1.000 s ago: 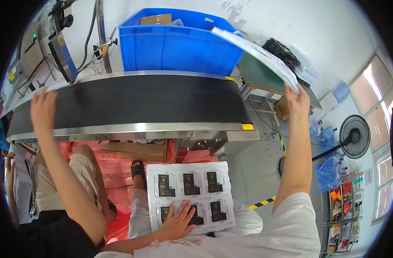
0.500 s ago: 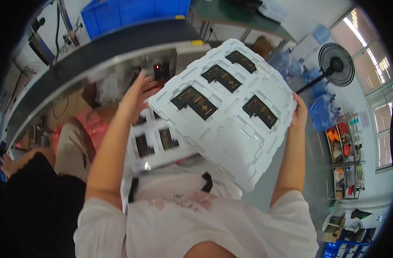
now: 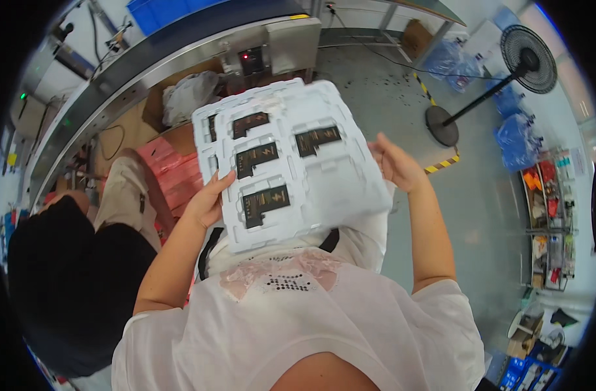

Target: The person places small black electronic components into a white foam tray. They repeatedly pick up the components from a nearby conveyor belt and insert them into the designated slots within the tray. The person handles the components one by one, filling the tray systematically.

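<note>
A white moulded plastic tray [image 3: 340, 179] lies over my lap, on top of a second white tray [image 3: 204, 138] whose left edge shows beside it. Several flat black phone batteries [image 3: 257, 158] sit in the upper tray's pockets; its lower right section holds none. A dark battery also peeks from the lower tray's left side. My left hand [image 3: 208, 202] grips the left edge of the upper tray, fingertips over the rim. Beside the right edge, my right hand [image 3: 399, 164] is open with fingers apart; whether it touches the rim I cannot tell.
A metal conveyor [image 3: 180, 55] with a dark belt curves across the far side, a blue bin [image 3: 174, 13] behind it. Beneath are a clear bag and red packaging [image 3: 171, 173]. Another person's legs [image 3: 118, 202] are close at left. A standing fan [image 3: 527, 58] and shelves [image 3: 549, 228] stand right.
The upper tray has come down and left, turned, and now rests over the lower one. My left hand has gone from open to holding its edge; my right hand has let go.
</note>
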### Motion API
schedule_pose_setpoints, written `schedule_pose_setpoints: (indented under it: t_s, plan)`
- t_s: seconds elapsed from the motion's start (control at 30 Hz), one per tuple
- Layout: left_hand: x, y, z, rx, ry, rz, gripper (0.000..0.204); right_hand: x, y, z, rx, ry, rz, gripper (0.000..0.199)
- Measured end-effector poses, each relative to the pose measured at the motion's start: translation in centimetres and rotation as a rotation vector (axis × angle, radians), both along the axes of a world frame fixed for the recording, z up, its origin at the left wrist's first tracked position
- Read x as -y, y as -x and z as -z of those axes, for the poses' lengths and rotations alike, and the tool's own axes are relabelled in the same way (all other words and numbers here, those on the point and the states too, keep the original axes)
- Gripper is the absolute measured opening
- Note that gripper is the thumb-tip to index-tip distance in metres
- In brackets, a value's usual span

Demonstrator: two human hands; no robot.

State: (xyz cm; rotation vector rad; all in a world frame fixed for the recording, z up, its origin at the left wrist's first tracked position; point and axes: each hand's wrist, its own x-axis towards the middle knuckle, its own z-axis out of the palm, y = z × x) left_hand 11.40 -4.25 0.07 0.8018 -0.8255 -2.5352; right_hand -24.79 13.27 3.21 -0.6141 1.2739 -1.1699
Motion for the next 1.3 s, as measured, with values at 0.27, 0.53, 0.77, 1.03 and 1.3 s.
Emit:
schedule_pose_setpoints:
  t_s: [0.27, 0.53, 0.77, 1.03, 1.3]
  plan:
    - [-4.5, -1.6, -0.8, -0.061, -0.071, -0.442, 0.041, 6.2, -5.4, 2.0, 0.536, 0.092, 0.345, 0.062]
    - [-5.8, -0.9, 1.2, -0.016, -0.205, -0.453, 0.034, 9.7, -13.1, 5.1, 0.174, 0.181, 0.438, 0.047]
    - [-3.6, -2.7, -0.8, 0.691, 0.306, 0.091, 0.035, 14.4, -4.9, 7.6, -0.216, 0.018, 0.25, 0.038]
    - [2.1, -5.1, 6.7, 1.025, 1.04, -0.264, 0.043, 16.1, -7.6, 4.2, -1.661, -0.279, 0.1, 0.061]
    - [-1.0, -3.2, 7.3, 0.812, 0.77, -0.407, 0.037, 14.2, -5.3, 9.7, -1.095, -0.139, 0.156, 0.065]
